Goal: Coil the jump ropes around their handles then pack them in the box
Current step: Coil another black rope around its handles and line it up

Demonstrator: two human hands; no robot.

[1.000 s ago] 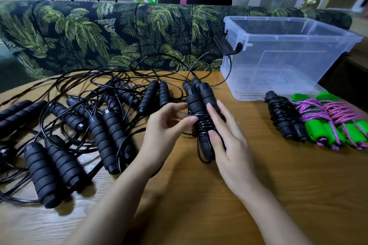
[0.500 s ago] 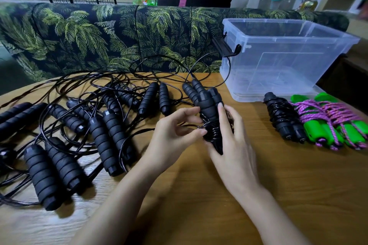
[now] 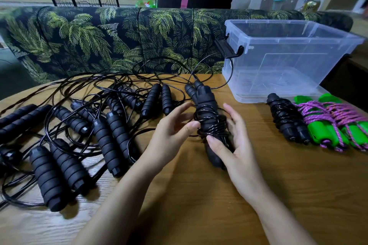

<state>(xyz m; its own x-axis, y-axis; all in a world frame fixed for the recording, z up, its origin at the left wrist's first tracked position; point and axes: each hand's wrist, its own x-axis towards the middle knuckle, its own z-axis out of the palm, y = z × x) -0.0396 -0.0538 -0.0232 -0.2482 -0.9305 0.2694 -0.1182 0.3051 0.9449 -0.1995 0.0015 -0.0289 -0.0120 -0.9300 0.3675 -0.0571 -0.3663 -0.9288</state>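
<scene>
Centre frame: right hand (image 3: 236, 145) grips cord-wrapped black foam-handled jump rope bundle (image 3: 209, 105); left hand (image 3: 171, 131) beside it, fingers loose, thumb touching the coil.

Box (image 3: 264, 22): clear plastic, black latch (image 3: 229, 49). Left of box: loose jump ropes (image 3: 117, 135), black. Wound jump rope (image 3: 211, 121) front-left of box: black. Right-front of box: black bundle (image 3: 286, 119); green handles (image 3: 318, 133), purple-pink cord (image 3: 318, 109). Table (image 3: 318, 185): light woodgrain. Sofa (image 3: 89, 42) behind: dark, green palm-leaf print.
</scene>
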